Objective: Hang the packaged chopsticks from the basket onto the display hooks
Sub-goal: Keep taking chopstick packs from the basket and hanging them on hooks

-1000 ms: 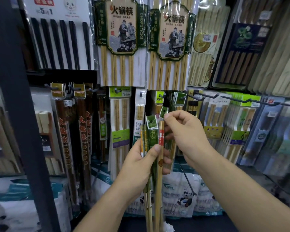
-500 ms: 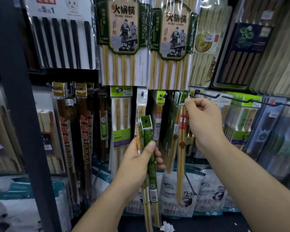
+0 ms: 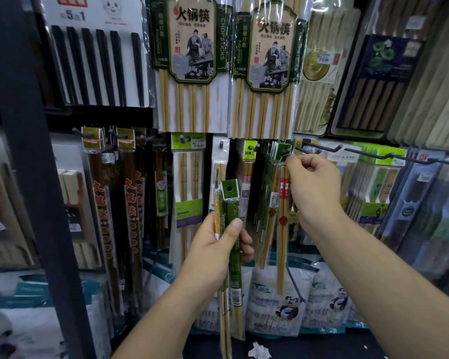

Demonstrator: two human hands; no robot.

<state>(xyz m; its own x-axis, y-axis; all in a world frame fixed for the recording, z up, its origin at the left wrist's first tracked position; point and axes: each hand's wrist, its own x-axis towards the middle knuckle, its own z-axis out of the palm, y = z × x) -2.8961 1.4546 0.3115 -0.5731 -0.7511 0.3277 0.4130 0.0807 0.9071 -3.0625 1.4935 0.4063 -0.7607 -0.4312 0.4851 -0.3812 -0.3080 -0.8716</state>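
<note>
Right hand (image 3: 314, 189): raised to the lower hook row, fingers curled shut, pinching the top of one pack (image 3: 283, 213) between thumb and forefinger.
Pack: hangs straight down from that pinch, long axis vertical, red-and-white band near its top, its header right at the tip of a hook (image 3: 287, 150) (whether the hole is already on the wire I cannot tell; the fingers hide it).
Hook: a dark wire pointing out toward the camera, green-headed packs already bunched on it just left of the pinch.
Left hand (image 3: 218, 242): lower and nearer the body, clamped around a spare bundle (image 3: 231, 229) of packs, thumb across the front of a green one.
Bundle: upright, hang holes on top, tails dropping below the wrist; it stands left of and below the hook, apart from the hung stock.
Basket: not in view.
Key relation: the hook runs front to back while the pack hangs top to bottom, so the hole has to meet the wire tip square on and slide away from the person. The right hand is at the hook; the left is well short of it.
Step, as I judge it: seating this pack, with several in the left hand yet to hang.
Risk: the bunched headers may crowd the tip and push the new one off.
</note>
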